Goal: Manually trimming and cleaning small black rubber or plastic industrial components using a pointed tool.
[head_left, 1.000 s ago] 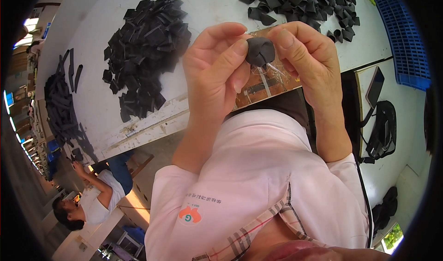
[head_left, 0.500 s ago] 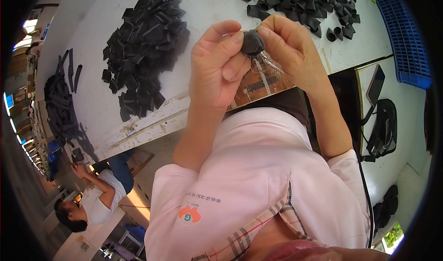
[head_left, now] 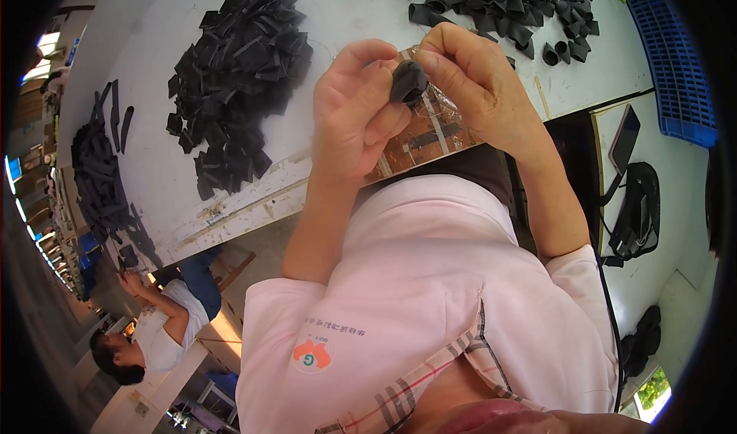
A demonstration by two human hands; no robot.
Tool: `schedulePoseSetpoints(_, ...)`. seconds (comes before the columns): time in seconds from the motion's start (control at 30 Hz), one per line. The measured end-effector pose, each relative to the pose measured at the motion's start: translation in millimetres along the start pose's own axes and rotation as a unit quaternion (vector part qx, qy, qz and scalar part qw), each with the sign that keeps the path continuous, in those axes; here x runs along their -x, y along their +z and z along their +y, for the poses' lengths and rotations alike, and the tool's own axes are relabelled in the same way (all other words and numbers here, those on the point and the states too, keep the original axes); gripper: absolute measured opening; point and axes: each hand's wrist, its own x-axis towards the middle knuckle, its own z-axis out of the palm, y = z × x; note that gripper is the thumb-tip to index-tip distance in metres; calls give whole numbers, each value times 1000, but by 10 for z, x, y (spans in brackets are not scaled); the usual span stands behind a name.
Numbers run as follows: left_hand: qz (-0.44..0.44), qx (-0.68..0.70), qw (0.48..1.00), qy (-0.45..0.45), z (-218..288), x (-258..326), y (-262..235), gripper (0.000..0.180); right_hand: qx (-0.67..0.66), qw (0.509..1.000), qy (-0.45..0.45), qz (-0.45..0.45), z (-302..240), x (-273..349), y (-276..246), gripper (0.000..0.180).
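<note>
A small black fabric piece [head_left: 407, 83], curled into a rounded tube-like shape, is held up over the table's near edge. My left hand [head_left: 355, 107] pinches its left side between thumb and fingers, the other fingers curled below. At its upper right edge, the thumb and forefinger of my right hand [head_left: 482, 81] are closed on it; the exact contact is partly hidden. Beneath the hands lies a brown board [head_left: 426, 138] with clear tape and loose threads.
A heap of flat black pieces [head_left: 238, 88] lies left on the white table [head_left: 146, 42], with long black strips [head_left: 98, 177] farther left. Several black tubes [head_left: 499, 4] lie at the back right. A blue crate [head_left: 679, 65] stands right. Another person [head_left: 169, 319] sits lower left.
The black fabric piece has turned in my fingers and shifted slightly left and down. Both hands have moved a little left with it.
</note>
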Motion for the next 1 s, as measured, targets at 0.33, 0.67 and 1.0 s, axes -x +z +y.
schedulePoseSetpoints(0.33, 18, -216, 972, 89, -34, 29, 45, 19, 41, 998, -35, -14, 36, -2, -37, 19)
schedulePoseSetpoints(0.67, -17, -549, 788, 280, 46, -55, 136, 18, 54, 985, -98, 135, -51, 205, -4, 18)
schedulePoseSetpoints(1.0, 56, -420, 871, 249, 10, -44, 193, 6, 132, 982, -106, 85, -174, 166, 11, 25)
